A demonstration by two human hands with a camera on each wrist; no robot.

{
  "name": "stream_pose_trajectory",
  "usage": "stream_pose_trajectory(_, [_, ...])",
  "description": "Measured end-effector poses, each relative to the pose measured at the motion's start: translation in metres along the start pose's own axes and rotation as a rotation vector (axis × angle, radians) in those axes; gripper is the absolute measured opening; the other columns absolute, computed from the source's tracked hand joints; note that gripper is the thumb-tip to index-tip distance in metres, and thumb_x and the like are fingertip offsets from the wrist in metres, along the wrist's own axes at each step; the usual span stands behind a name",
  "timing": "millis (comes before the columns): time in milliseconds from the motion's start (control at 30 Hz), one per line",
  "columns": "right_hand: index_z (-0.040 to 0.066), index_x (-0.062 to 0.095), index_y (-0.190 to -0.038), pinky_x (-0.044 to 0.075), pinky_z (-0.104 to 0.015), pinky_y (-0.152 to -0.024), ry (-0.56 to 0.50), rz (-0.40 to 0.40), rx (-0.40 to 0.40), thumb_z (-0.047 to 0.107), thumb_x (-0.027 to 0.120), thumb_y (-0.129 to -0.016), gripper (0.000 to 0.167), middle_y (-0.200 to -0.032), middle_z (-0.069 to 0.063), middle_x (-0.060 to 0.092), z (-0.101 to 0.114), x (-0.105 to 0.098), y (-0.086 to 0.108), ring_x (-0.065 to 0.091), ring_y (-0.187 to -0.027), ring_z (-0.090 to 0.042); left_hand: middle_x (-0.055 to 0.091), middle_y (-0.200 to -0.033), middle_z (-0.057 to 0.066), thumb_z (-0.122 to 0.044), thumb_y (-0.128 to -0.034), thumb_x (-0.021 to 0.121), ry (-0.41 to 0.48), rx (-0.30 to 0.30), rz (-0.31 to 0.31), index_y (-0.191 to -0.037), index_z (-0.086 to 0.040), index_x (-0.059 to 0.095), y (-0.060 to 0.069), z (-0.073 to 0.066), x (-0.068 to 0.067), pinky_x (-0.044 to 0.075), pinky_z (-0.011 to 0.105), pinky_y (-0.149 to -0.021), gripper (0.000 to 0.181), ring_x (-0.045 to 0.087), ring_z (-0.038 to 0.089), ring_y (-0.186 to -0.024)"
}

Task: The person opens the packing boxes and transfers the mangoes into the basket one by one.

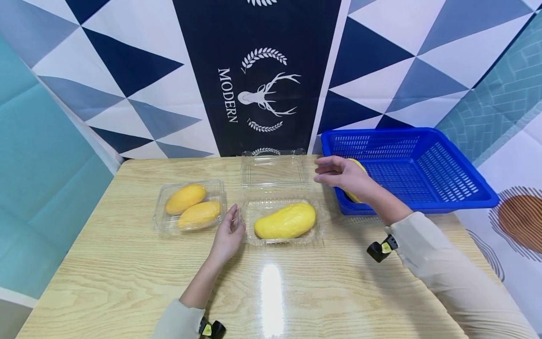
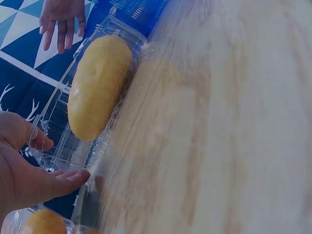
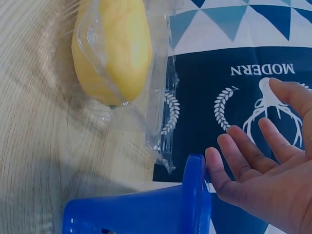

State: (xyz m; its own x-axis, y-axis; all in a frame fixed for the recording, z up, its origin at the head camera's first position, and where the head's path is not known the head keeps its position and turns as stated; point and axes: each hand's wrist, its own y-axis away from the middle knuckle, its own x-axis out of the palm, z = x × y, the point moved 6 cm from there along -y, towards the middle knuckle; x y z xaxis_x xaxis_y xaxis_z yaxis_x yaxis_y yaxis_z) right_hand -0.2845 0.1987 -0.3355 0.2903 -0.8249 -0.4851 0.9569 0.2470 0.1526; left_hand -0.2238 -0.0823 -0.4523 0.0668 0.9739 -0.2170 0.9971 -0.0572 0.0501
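A clear plastic clamshell box point(image 1: 250, 238) stands with its lid point(image 1: 275, 172) raised at the back. Inside lies one large, long yellow fruit point(image 1: 285, 221), shaped like a mango or papaya. My left hand point(image 1: 228, 235) is at the box's left edge, fingers relaxed; in the left wrist view the thumb and fingers point(image 2: 70, 183) lie apart about its corner. Above the blue basket's near left rim, my right hand point(image 1: 345, 178) is empty, its fingers spread in the right wrist view. Partly hidden behind that hand, another yellow fruit point(image 1: 354, 197) sits in the blue basket point(image 1: 427, 205).
To the left, a second clear box point(image 1: 160, 219) holds two yellow mangoes point(image 1: 200, 215). The wooden table point(image 1: 127, 278) meets a patterned backdrop point(image 1: 262, 47) at its far edge. The basket overhangs the table's right side.
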Motion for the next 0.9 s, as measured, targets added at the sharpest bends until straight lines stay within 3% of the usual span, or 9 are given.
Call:
stream_pose_trajectory(433, [0.012,0.046,-0.135,0.051,-0.035,-0.098,-0.018,0.099,-0.032,0.027,0.067,-0.087,0.054,-0.129,-0.011,0.054,-0.005,0.016,-0.006,0.053,-0.117,-0.024,0.025,-0.150,0.024,-0.002,-0.0933,0.047,0.019,-0.007,0.002,-0.146,0.003,0.020,-0.001,0.001,0.001,0.033,0.041,-0.113,0.060,0.032,0.037,-0.136])
stream_pose_trajectory(667, [0.008,0.046,-0.134,0.053,-0.030,-0.095,-0.037,0.139,-0.052,0.022,0.066,-0.088,0.053,-0.130,-0.013,0.054,-0.006,0.025,-0.007,0.052,-0.117,-0.025,0.025,-0.150,0.024,-0.002,-0.0938,0.046,0.024,-0.007,0.005,-0.147,0.003,0.020,-0.001,0.003,0.000,0.032,0.042,-0.113,0.059,0.031,0.037,-0.136])
stream_pose_trajectory(900, [0.009,0.046,-0.134,0.048,-0.040,-0.102,0.003,0.174,-0.060,0.024,0.068,-0.086,0.055,-0.131,-0.015,0.053,-0.009,0.034,-0.009,0.051,-0.120,-0.028,0.024,-0.150,0.024,-0.003,-0.0942,0.046,0.031,-0.006,0.012,-0.147,0.002,0.019,-0.002,0.003,0.001,0.031,0.043,-0.114,0.059,0.031,0.037,-0.137])
